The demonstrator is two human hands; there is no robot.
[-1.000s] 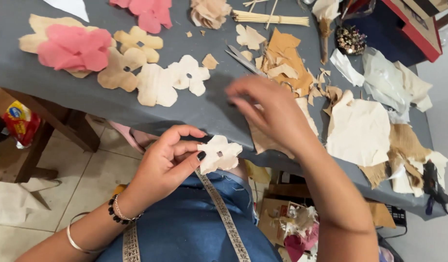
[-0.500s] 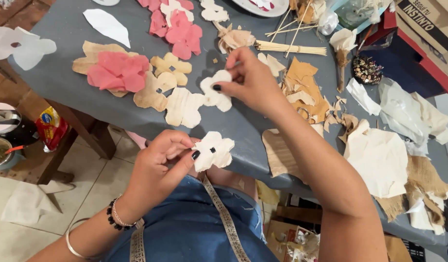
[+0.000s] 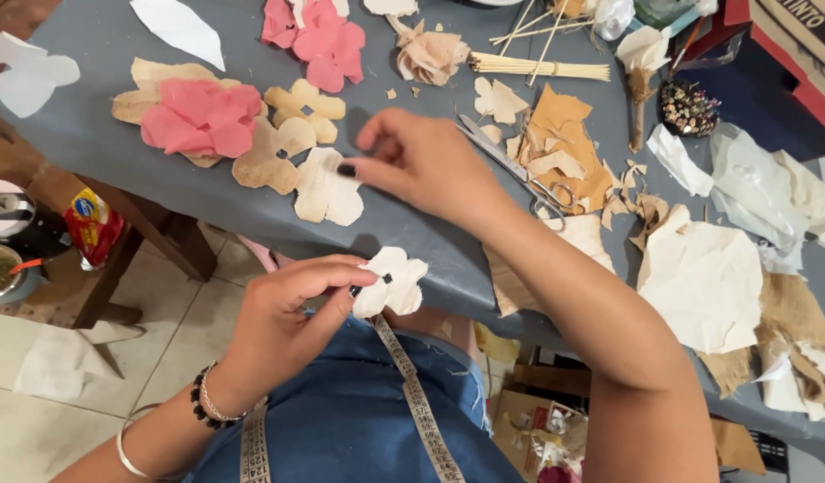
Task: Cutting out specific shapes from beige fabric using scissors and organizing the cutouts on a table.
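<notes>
Home craft workspace: grey counter (image 3: pixel 90 134) strewn w/ cut fabric petals (image 3: pixel 278 152), pink flowers (image 3: pixel 202 116), scissors (image 3: pixel 520 174), wooden sticks (image 3: pixel 537 64) & cloth scraps (image 3: pixel 698 277), tiled floor (image 3: pixel 37 331) below, tape measure (image 3: pixel 412 394) over the lap.

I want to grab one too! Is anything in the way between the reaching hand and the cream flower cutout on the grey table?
Nothing visible: the right hand fingertips already meet the cream flower-shaped paper cutout.

Grey table (image 3: pixel 99 125); pink flower cutouts (image 3: pixel 198 116); beige flower cutouts (image 3: pixel 327 188); scissors (image 3: pixel 511 165); wooden sticks (image 3: pixel 537 67).
</notes>
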